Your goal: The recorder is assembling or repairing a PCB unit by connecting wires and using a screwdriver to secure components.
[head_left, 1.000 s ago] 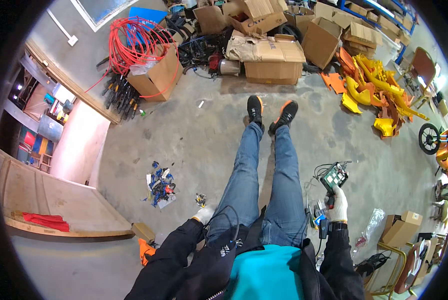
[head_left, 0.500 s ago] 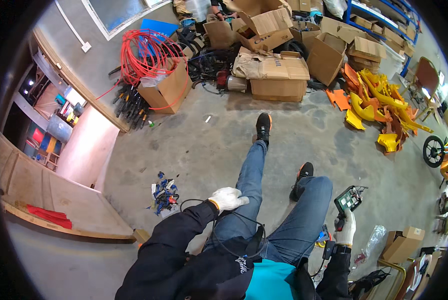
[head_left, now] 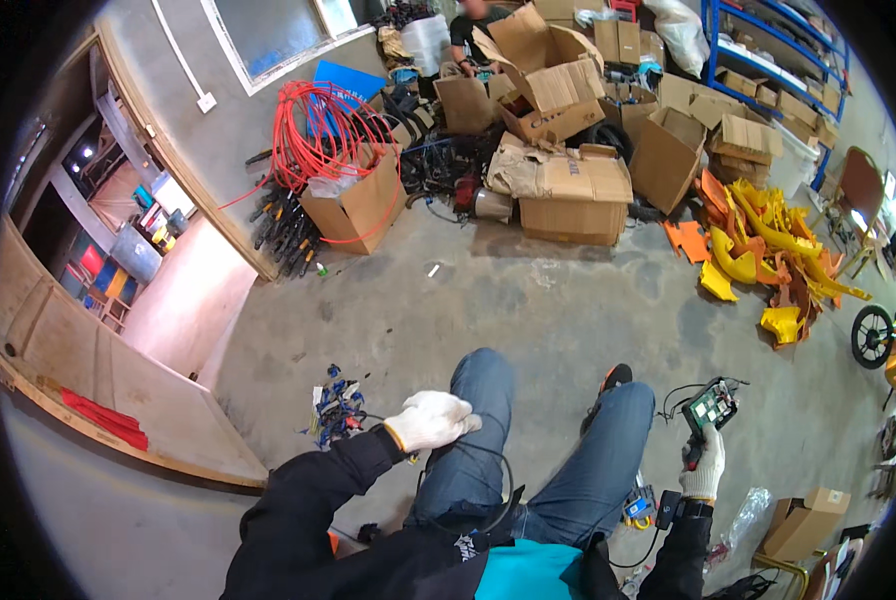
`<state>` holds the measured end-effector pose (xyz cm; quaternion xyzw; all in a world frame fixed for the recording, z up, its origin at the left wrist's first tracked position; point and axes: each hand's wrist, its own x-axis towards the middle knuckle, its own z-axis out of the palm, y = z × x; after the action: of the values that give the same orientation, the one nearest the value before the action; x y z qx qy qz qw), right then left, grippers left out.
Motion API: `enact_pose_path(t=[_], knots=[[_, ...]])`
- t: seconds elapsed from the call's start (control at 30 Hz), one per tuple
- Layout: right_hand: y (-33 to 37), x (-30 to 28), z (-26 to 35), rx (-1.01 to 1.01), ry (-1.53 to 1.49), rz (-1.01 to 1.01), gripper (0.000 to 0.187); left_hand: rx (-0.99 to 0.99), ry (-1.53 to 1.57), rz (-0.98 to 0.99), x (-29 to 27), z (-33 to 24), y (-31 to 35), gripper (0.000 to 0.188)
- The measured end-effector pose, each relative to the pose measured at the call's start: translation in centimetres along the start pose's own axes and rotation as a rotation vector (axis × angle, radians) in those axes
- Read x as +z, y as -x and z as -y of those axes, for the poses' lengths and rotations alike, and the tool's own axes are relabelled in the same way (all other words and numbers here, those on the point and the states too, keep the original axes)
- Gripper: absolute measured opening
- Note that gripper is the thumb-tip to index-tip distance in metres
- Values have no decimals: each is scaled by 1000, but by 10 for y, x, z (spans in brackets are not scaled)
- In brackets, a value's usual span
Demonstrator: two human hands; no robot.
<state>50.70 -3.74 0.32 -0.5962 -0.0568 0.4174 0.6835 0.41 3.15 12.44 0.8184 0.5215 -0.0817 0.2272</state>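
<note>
My left hand [head_left: 431, 420], in a white knit glove, is closed over my left knee. A thin black cable [head_left: 509, 478] runs out from its fingers and curves down over my lap. Off to the right, my right hand [head_left: 706, 468], gloved too, grips a dark-cased circuit board [head_left: 711, 408] with a green surface and pale patches. Thin dark wires trail from that board's edge. A red and black piece [head_left: 693, 455] shows beside the right fingers; its kind is unclear.
Left of my knee lies a pile of small blue and black connectors [head_left: 338, 405]. Ahead stand cardboard boxes [head_left: 573, 210] and a coil of red hose [head_left: 318, 135]. Yellow and orange plastic panels [head_left: 758, 235] heap at right. Another person [head_left: 471, 40] sits at the back.
My left leg has drawn back, its shoe gone from view. The right hand has shifted slightly to the right with the circuit board. The whole view has tipped a little upward.
</note>
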Motion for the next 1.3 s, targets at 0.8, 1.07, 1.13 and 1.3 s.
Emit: enact_pose_path(t=[0.8, 1.07, 1.13, 1.3], knots=[[-128, 283, 34, 412, 425, 178, 21, -103, 361, 80, -29, 74, -71, 31], [-60, 300, 201, 543, 563, 92, 17, -292, 490, 387, -62, 88, -87, 46], [-40, 296, 245, 526, 604, 28, 14, -347, 357, 509, -60, 91, -81, 45], [-15, 265, 319, 506, 667, -57, 13, -544, 439, 441, -50, 78, -88, 39]])
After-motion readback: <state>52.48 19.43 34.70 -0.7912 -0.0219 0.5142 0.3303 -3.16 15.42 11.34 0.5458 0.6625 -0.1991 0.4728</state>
